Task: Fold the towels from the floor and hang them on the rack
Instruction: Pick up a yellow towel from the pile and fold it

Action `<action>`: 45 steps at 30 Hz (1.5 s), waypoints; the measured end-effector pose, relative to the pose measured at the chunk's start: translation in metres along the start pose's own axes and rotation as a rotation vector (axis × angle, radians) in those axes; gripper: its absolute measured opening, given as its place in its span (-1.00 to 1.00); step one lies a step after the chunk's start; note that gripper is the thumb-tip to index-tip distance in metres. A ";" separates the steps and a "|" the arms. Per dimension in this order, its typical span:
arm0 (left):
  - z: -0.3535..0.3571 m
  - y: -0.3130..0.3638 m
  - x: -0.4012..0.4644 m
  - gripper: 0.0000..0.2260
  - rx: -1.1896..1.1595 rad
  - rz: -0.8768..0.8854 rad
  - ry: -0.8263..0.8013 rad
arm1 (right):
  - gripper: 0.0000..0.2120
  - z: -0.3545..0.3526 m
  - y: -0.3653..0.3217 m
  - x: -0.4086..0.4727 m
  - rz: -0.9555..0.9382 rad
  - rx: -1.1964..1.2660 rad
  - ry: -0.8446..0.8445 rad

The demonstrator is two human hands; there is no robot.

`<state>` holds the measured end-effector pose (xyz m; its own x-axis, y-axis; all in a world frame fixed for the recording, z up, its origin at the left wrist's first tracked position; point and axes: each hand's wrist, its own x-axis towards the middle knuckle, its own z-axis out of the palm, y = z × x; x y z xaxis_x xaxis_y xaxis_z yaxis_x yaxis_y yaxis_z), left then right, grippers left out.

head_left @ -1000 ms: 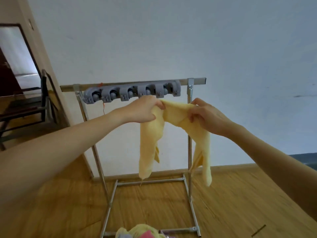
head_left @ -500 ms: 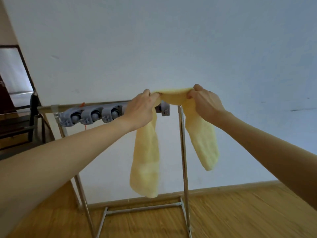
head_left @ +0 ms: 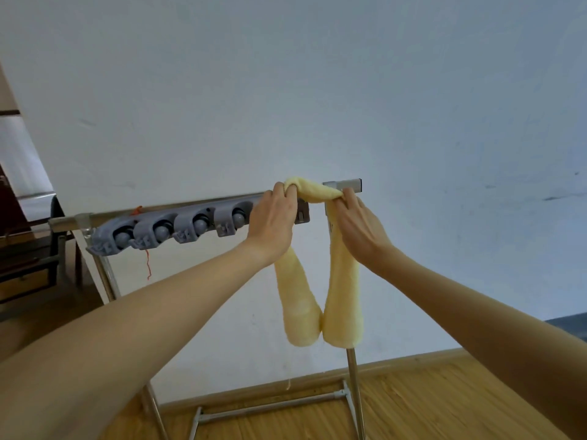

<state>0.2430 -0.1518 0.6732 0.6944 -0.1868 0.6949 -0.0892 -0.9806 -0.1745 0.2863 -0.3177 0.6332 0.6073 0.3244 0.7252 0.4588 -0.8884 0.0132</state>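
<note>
A person's left hand [head_left: 273,221] and right hand [head_left: 358,231] each grip, with curled fingers, a pale yellow towel [head_left: 320,274] draped over the right end of a metal rack [head_left: 344,185], its two ends hanging below the bar.

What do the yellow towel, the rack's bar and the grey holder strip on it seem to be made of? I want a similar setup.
Yellow towel: soft, fuzzy cloth, likely microfibre or terry; it droops limply and looks matte.
Rack's bar: metal, probably steel or aluminium; silvery with a dull shine.
Grey holder strip: looks like moulded plastic with a matte finish, with rounded balls in its sockets.
</note>
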 end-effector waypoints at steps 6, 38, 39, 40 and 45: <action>0.032 -0.003 -0.031 -0.57 -0.030 0.011 -0.040 | -0.62 0.023 -0.003 -0.026 -0.032 0.048 -0.069; 0.039 -0.029 -0.158 -0.86 -0.410 0.143 -0.583 | -0.41 0.033 -0.039 -0.129 -0.100 0.222 -0.652; 0.035 -0.032 -0.168 -0.86 -0.400 0.120 -0.606 | -0.42 0.027 -0.043 -0.136 -0.111 0.207 -0.688; 0.030 -0.035 -0.179 -0.85 -0.391 0.096 -0.627 | -0.43 0.021 -0.048 -0.143 -0.120 0.196 -0.720; 0.005 -0.048 -0.243 -0.65 -0.356 0.028 -0.739 | -0.48 -0.003 -0.088 -0.183 -0.127 0.204 -0.795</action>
<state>0.0823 -0.0591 0.5090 0.9686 -0.2465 0.0333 -0.2487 -0.9594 0.1328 0.1329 -0.2998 0.5010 0.7849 0.6192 0.0230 0.6171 -0.7778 -0.1187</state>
